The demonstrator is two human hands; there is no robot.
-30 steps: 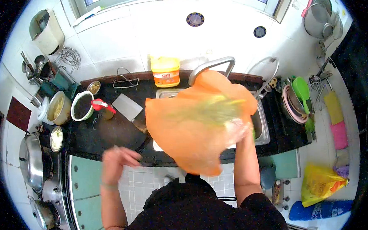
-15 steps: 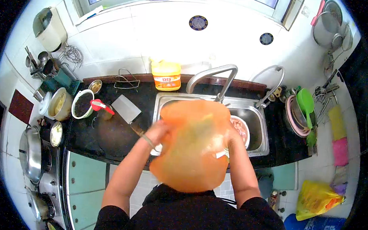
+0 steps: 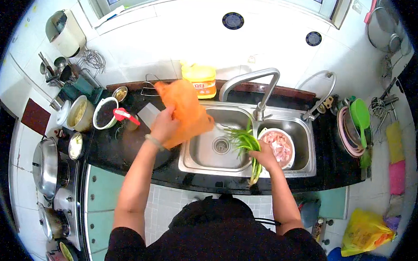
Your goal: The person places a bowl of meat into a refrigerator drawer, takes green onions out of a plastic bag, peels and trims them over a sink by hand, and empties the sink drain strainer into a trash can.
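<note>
One cleaver [image 3: 147,113], handle hidden | left grip [image 3: 168,122] pinching orange bag [image 3: 185,108] | right grip [image 3: 263,155] closed round scallions [image 3: 245,138], fingertips unclear

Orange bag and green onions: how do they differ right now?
The orange bag is thin and crumpled; the green onions are a bunch of long, slender stalks. The bag is in the left hand, the onions in the right hand. In view, the bag overlaps the sink's left edge, while the onions cross its middle divider. Both are held.
</note>
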